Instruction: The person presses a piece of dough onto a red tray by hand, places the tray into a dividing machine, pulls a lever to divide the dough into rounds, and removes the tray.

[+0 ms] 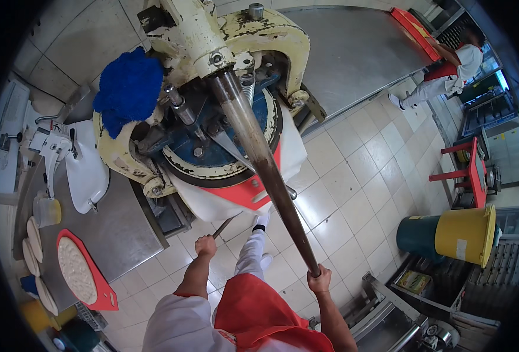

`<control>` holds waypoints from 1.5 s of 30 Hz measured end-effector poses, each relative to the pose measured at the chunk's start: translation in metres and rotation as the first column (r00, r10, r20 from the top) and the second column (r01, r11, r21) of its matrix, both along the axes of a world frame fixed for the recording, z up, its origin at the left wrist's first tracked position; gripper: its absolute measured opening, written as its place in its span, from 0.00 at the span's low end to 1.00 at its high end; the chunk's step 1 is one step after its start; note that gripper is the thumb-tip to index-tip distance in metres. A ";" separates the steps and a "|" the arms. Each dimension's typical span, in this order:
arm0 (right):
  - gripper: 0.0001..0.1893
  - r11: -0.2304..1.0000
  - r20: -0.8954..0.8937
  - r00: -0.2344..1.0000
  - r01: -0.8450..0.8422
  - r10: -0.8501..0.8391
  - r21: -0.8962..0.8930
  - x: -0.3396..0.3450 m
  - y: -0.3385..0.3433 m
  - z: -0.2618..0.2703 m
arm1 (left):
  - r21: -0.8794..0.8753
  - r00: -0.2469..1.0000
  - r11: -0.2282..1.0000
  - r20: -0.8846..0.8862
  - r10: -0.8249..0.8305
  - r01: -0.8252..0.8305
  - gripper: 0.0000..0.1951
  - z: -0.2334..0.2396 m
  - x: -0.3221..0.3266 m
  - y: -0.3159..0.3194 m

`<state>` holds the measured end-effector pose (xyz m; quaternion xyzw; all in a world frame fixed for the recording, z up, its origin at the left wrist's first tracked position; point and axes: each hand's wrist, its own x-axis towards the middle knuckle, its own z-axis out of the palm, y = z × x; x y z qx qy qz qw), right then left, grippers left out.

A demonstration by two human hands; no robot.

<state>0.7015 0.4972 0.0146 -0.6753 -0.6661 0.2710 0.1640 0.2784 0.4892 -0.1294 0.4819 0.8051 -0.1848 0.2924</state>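
Observation:
My right hand (319, 279) grips the low end of a long, worn metal lever (259, 154). The lever slopes up to the cream-painted head of a dough divider press (272, 24) in front of me. My left hand (206, 245) is closed around a thin dark rod (227, 226) that runs under the press. On the press, a round blue plate (198, 154) with a cream rim sits over a red board (246, 191), whose slotted handle sticks out towards me. White sheeting (206, 202) lies beneath the board. What is between plate and board is hidden.
Left, a steel table (132, 220) carries a scale with a white pan (87, 171), a red board (105, 290) under a flat dough disc (76, 270), and several pale discs (30, 257). A blue cloth (129, 90) hangs on the press. Far right, a person (449, 66) holds a red tray (413, 33).

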 end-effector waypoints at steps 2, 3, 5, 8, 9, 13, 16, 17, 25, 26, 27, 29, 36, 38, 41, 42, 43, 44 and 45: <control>0.10 1.000 -0.033 0.999 0.009 -0.008 0.004 -0.003 0.002 0.005 | -0.015 1.000 1.000 0.007 -0.003 0.003 0.10 0.002 0.000 0.001; 0.10 1.000 -0.067 0.998 0.017 -0.016 0.008 -0.003 0.002 0.006 | -0.015 1.000 1.000 0.007 -0.002 0.002 0.10 0.001 0.000 0.001; 0.10 1.000 -0.065 0.998 0.023 -0.024 -0.009 -0.003 0.002 0.006 | -0.008 1.000 1.000 -0.005 0.003 -0.004 0.10 -0.001 0.000 -0.001; 0.09 0.999 -0.063 0.998 0.026 -0.028 -0.023 -0.003 0.003 0.007 | 0.002 1.000 1.000 -0.017 0.011 -0.011 0.10 -0.004 0.001 -0.001; 0.09 1.000 -0.065 0.998 0.020 -0.021 -0.022 -0.002 0.003 0.007 | 0.002 1.000 1.000 -0.017 0.012 -0.012 0.10 -0.004 0.001 -0.002; 0.09 1.000 -0.056 0.998 0.014 -0.015 -0.024 0.001 0.002 0.004 | 0.010 1.000 1.000 -0.024 0.001 0.000 0.10 -0.002 0.002 0.000; 0.11 1.000 -0.036 0.999 -0.008 0.009 0.015 -0.001 0.002 0.004 | -0.003 1.000 1.000 -0.018 -0.002 0.002 0.09 -0.002 0.001 0.000; 0.10 1.000 -0.047 0.999 -0.001 0.000 -0.008 -0.001 0.002 0.006 | 0.001 1.000 1.000 -0.015 0.004 -0.004 0.10 -0.003 0.000 -0.001; 0.11 0.999 -0.002 0.999 -0.039 0.039 0.024 0.001 0.002 0.002 | 0.000 1.000 1.000 -0.013 0.005 -0.005 0.09 0.002 0.001 0.000; 0.11 0.999 -0.016 0.999 -0.035 0.035 0.016 0.000 0.003 0.002 | 0.009 1.000 1.000 -0.015 0.005 -0.005 0.09 0.001 0.000 -0.001; 0.11 1.000 -0.026 0.999 -0.029 0.030 0.008 0.001 0.003 0.002 | 0.008 1.000 1.000 -0.013 0.005 -0.004 0.09 0.001 0.001 -0.001; 0.11 0.999 -0.017 0.999 -0.028 0.028 0.017 0.002 0.002 -0.002 | 0.011 1.000 1.000 -0.016 0.013 -0.013 0.09 0.001 0.002 0.000; 0.10 1.000 -0.006 1.000 -0.028 0.028 0.002 0.004 0.001 -0.001 | 0.002 1.000 1.000 -0.019 0.004 -0.004 0.09 0.002 0.003 0.002; 0.10 1.000 -0.004 1.000 -0.027 0.027 0.003 0.003 0.001 -0.003 | 0.026 0.999 1.000 -0.032 0.008 -0.008 0.09 0.001 0.002 0.000; 0.10 1.000 -0.018 1.000 -0.013 0.013 -0.009 0.001 0.001 -0.001 | 0.016 0.999 1.000 -0.031 0.019 -0.018 0.09 0.001 0.002 0.000; 0.10 1.000 -0.032 0.999 -0.003 0.002 -0.021 0.001 0.001 0.000 | 0.017 0.999 1.000 -0.031 0.020 -0.019 0.09 0.001 0.003 0.000; 0.10 1.000 -0.031 1.000 -0.004 0.003 -0.021 0.001 0.001 0.000 | 0.020 0.999 1.000 -0.030 0.015 -0.014 0.09 0.001 0.003 0.000; 0.10 1.000 -0.031 1.000 -0.001 0.000 -0.027 0.001 0.001 0.000 | 0.023 1.000 1.000 -0.029 0.010 -0.010 0.08 0.001 0.003 -0.001; 0.10 0.999 -0.032 0.999 0.002 -0.003 -0.034 0.000 0.001 0.001 | 0.023 1.000 1.000 -0.030 0.010 -0.009 0.08 0.000 0.002 -0.001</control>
